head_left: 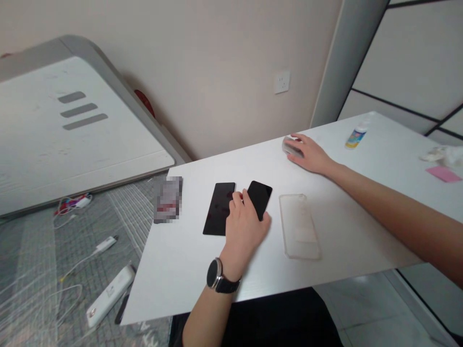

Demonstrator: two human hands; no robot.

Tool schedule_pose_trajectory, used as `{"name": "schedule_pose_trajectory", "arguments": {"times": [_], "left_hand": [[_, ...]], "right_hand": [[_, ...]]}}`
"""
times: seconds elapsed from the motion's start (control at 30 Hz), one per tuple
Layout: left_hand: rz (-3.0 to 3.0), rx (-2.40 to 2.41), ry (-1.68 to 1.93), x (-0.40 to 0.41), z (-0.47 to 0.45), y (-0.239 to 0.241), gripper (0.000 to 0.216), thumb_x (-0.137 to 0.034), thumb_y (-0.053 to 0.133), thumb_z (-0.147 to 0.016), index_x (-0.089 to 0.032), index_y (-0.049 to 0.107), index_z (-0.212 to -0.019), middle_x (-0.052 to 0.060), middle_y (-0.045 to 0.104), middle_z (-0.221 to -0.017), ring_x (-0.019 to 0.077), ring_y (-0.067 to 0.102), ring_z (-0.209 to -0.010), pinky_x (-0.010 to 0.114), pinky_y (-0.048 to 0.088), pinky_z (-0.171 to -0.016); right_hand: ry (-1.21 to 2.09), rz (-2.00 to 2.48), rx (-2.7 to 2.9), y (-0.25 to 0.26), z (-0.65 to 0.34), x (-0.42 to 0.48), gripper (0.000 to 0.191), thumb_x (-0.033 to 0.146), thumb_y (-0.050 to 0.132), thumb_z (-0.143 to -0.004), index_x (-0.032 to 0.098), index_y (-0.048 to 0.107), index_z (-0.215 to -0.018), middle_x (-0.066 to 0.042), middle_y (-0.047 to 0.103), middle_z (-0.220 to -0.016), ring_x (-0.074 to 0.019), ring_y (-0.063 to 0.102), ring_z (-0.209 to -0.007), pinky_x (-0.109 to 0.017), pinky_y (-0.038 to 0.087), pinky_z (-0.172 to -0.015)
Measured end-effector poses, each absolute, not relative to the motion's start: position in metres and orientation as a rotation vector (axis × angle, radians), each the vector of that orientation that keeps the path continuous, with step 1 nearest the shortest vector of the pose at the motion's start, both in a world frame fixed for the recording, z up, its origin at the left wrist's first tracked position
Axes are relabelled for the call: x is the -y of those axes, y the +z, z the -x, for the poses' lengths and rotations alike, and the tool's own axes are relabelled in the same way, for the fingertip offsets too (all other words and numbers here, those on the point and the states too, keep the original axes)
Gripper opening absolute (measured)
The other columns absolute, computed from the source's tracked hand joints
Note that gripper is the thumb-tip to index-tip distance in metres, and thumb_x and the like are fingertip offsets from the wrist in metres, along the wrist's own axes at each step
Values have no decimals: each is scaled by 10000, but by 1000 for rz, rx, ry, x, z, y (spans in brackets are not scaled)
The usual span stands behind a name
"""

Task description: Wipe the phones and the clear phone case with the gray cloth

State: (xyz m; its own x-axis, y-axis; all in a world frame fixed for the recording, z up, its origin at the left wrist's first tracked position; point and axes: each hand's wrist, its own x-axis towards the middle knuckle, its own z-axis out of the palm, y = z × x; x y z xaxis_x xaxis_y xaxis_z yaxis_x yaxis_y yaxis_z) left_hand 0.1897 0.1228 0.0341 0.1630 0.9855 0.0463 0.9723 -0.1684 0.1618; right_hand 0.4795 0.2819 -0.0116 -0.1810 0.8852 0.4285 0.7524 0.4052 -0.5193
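My left hand point(246, 219), with a black watch point(217, 277) on its wrist, grips a black smartphone point(259, 196) by its two long edges. The phone lies at a slant, its dark screen up. Partly under that hand is a flat black tablet point(217, 208). To the right of the phone rests a clear phone case point(300, 226). Farther off, near the table's back edge, the fingers of my right hand point(310, 155) curl over a small grey rounded thing point(291, 147); its kind is not clear.
The white table point(184, 279) also bears a bottle point(356, 135), a pink slip point(444, 174) and white crumpled stuff point(443, 155) at right. A blurred-out item point(168, 200) lies at its left edge. A power bank point(110, 295) and cables lie on the bed point(32, 270).
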Motion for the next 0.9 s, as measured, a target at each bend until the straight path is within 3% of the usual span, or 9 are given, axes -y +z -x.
{"name": "schedule_pose_trajectory", "arguments": {"times": [0.13, 0.27, 0.33, 0.4, 0.5, 0.57, 0.73, 0.83, 0.9], "left_hand": [[-2408, -1964, 216, -120, -187, 37, 637, -409, 658, -1010, -10, 514, -1485, 235, 621, -1329, 412, 538, -1317, 548, 555, -1085], [-2513, -1877, 466, -87, -204, 35, 666, -477, 694, -1010, -52, 531, -1495, 261, 520, -1529, 444, 480, -1428, 609, 498, -1171], [-2470, -1732, 540, -59, -223, 28, 971, -688, 784, -874, -127, 445, -1591, 255, 490, -1570, 452, 542, -1369, 631, 559, -1101], [-2426, -1661, 565, -33, -243, 18, 1244, -797, 839, -732, -80, 365, -1631, 302, 479, -1578, 494, 552, -1355, 696, 551, -1097], [-2310, -1657, 592, -12, -248, 6, 1140, -564, 919, -766, -21, 367, -1602, 302, 526, -1537, 471, 582, -1335, 639, 578, -1107], [-2230, -1617, 615, -6, -229, 3, 1133, -421, 928, -762, -59, 307, -1637, 255, 548, -1522, 427, 590, -1331, 575, 592, -1119], [-2157, -1431, 726, 15, -157, 4, 1128, -195, 890, -776, -179, 201, -1669, 161, 597, -1481, 327, 600, -1334, 498, 576, -1153], [-2156, -1415, 780, 21, -136, -4, 1186, -141, 899, -754, -242, 164, -1679, 137, 610, -1482, 317, 613, -1342, 516, 578, -1146], [-2157, -1456, 810, 24, -132, -9, 1190, -162, 924, -742, -251, 186, -1671, 135, 623, -1469, 324, 623, -1326, 532, 589, -1123]], "right_hand": [[246, 1374, 2059, -20, -477, -288, 309, 382, 622, -989, 181, 768, -1173, -135, 741, -1332, -323, 639, -1314, -583, 446, -1167], [214, 1366, 2040, -1, -472, -257, 314, 341, 528, -1028, 214, 789, -1149, -89, 798, -1226, -296, 734, -1153, -487, 556, -1054], [193, 1342, 2014, 14, -463, -225, 332, 369, 536, -1043, 220, 751, -1246, -79, 789, -1256, -284, 750, -1118, -453, 586, -1011], [190, 1285, 2028, 23, -454, -184, 318, 397, 598, -1028, 224, 718, -1266, -81, 792, -1226, -281, 769, -1048, -432, 618, -941], [249, 1103, 2169, 15, -450, -122, 150, 343, 636, -1010, 298, 734, -1113, -23, 820, -1080, -238, 795, -922, -357, 655, -800], [162, 887, 2352, -3, -450, -91, 236, 300, 620, -1003, 353, 737, -1201, 2, 824, -1142, -215, 804, -923, -320, 672, -720], [-178, 762, 2535, -20, -414, -29, 597, 282, 525, -1072, 223, 424, -1658, -45, 694, -1470, -245, 702, -1283, -448, 598, -1075], [-50, 615, 2675, -11, -380, -12, 693, 572, 455, -1116, 134, 406, -1650, -74, 621, -1557, -223, 591, -1431, -401, 523, -1156], [-14, 658, 2704, -8, -373, -13, 711, 614, 435, -1111, 148, 416, -1647, -77, 598, -1581, -227, 556, -1465, -408, 473, -1200]]}}
